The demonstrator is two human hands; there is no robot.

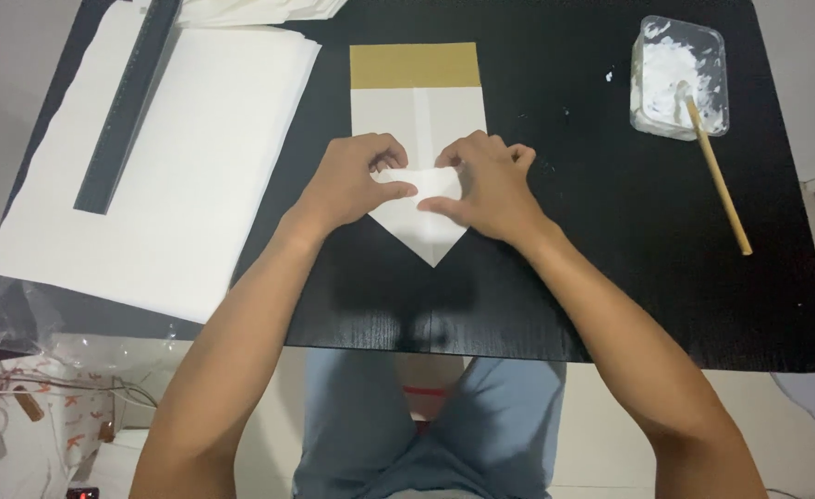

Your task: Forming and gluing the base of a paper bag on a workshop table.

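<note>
A white folded paper piece (419, 115) with a tan band at its far end lies on the black table (611, 231); its near end is folded into a point. My left hand (357, 180) and my right hand (486, 185) press on the paper's lower part, thumbs meeting over a small folded flap between them. Both hands rest flat on the paper, fingers curled at the far side.
A stack of large white sheets (176, 166) with a long black ruler (130, 106) on top lies at the left. At the far right stands a clear tub of white paste (677, 79) with a wooden stick (717, 180) leaning out.
</note>
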